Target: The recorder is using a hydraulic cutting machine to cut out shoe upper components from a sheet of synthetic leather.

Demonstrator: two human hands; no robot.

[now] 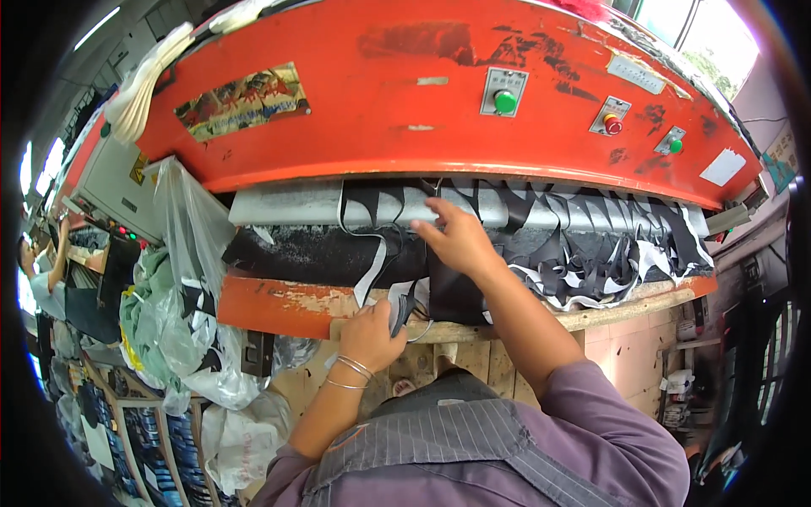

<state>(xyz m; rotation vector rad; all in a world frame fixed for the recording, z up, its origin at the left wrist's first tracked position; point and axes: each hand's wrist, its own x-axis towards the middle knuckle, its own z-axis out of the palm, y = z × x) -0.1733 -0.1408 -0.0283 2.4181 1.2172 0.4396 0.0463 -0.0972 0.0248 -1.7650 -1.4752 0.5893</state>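
My left hand (pixel 372 340), with bangles at its wrist, is closed around a small bunch of dark cut pieces (pixel 400 316) at the front edge of a red machine. My right hand (pixel 459 241) reaches farther in, fingers apart, over the black sheet material; nothing shows in its grasp. Black sheet material with white edges, cut into a web of strips (pixel 612 279), hangs from under the machine's red beam (pixel 338 139) and heaps up to the right. One loose strip (pixel 372 269) curls down between my hands. Behind it runs a pale grey bar (pixel 287 205).
The beam carries a green button (pixel 505 102) and a red stop knob (pixel 612 124). Clear plastic bags (pixel 190 279) crowd the left side. Below them stands a wooden rack (pixel 160 414) of dark blue items. Another person (pixel 52 275) works at far left.
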